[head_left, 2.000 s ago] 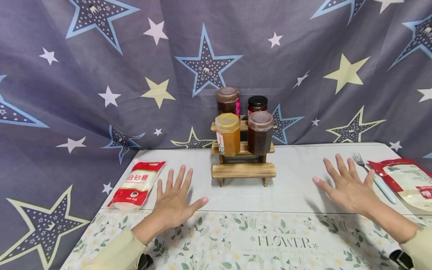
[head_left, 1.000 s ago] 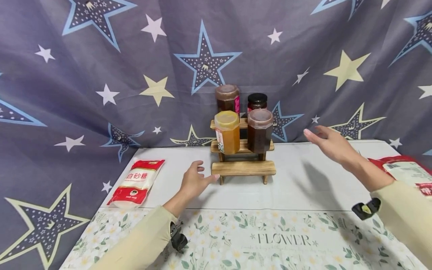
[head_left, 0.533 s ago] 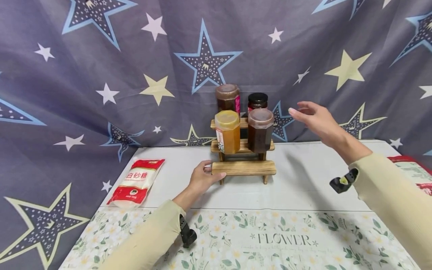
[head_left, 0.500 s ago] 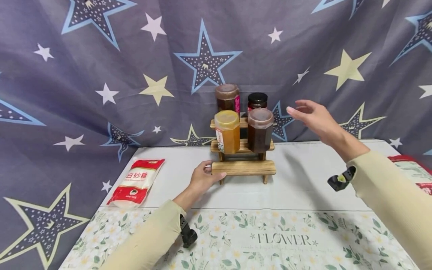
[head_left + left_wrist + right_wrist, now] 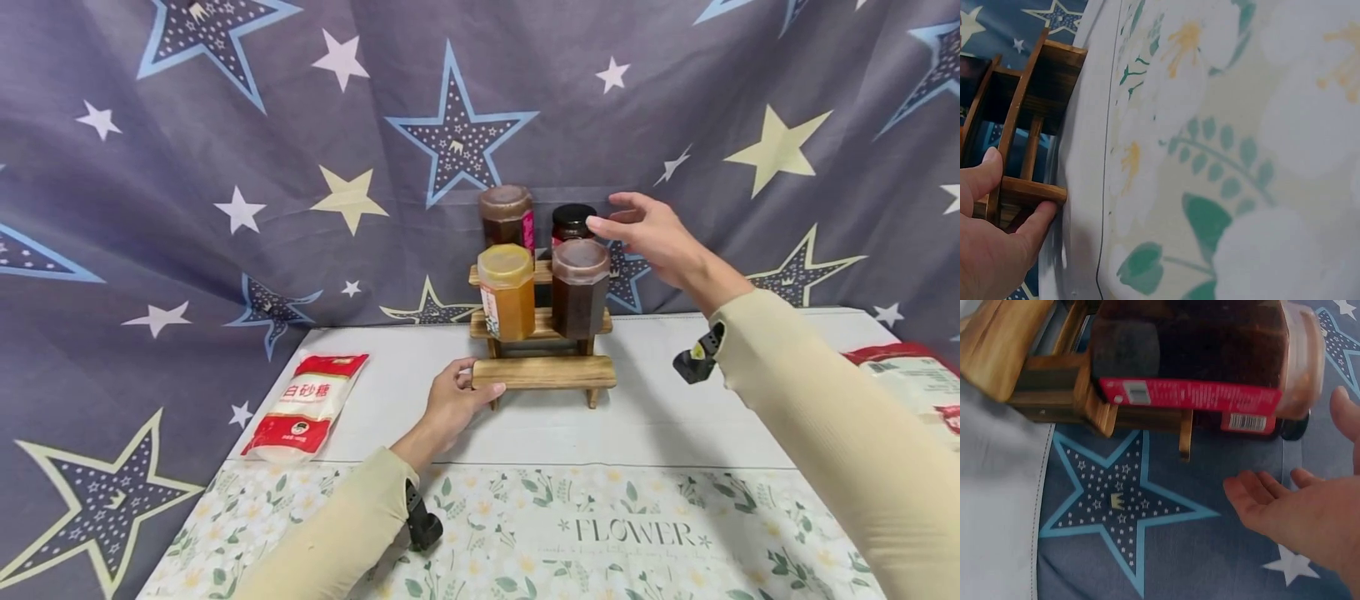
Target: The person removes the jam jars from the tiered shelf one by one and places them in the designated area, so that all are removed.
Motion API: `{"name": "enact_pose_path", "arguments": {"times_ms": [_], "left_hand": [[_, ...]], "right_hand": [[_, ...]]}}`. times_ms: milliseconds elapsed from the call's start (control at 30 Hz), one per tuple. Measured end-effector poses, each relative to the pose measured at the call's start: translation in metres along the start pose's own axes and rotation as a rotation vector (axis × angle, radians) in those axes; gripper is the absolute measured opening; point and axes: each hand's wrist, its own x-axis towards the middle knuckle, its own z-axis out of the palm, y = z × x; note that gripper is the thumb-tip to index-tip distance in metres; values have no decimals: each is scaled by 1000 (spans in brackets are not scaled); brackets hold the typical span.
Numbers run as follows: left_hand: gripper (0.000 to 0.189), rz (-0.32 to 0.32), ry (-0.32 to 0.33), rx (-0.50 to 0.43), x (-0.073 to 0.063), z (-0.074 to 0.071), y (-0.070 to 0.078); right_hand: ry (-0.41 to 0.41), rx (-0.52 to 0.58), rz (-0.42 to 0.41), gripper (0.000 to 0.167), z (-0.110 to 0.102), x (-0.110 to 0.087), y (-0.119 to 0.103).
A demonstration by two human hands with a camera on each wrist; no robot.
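Observation:
A three-step wooden rack carries several jars. My left hand grips the left end of its lowest step; in the left wrist view the thumb and a finger of that hand pinch the wood. My right hand is raised at the right of the top step, thumb and fingers apart. Its thumb tip overlaps the black-lidded jar in the head view. In front of that jar stands a dark jar with a pale lid. The right wrist view shows this hand holding nothing, close to the jars.
An amber jar stands on the middle step and a dark jar behind it on top. A white sugar bag lies at left, a red-and-white bag at right. A star-patterned curtain hangs behind the table.
Both hands have left their spread pose over the table. My left hand has moved right and taken hold of the lowest step. My right hand has risen and moved left to the black-lidded jar.

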Motion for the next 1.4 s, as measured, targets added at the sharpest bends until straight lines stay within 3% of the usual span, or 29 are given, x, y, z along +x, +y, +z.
{"name": "enact_pose_path", "arguments": {"times_ms": [267, 533, 700, 967, 1167, 1400], "left_hand": [[65, 18, 17, 23, -2, 4, 5], [64, 13, 24, 28, 1, 6, 0], [64, 5, 29, 43, -1, 5, 1], [64, -2, 13, 35, -1, 2, 1], [62, -3, 7, 22, 0, 2, 4], [61, -16, 13, 22, 0, 2, 4]], "right_hand": [[-32, -12, 41, 83, 14, 19, -8], [-42, -21, 86, 79, 23, 32, -9], [-3, -2, 68, 70, 25, 32, -8], [81, 24, 75, 71, 25, 28, -8], [177, 113, 56, 63, 16, 23, -8], [211, 244, 15, 56, -13, 9, -5]]}}
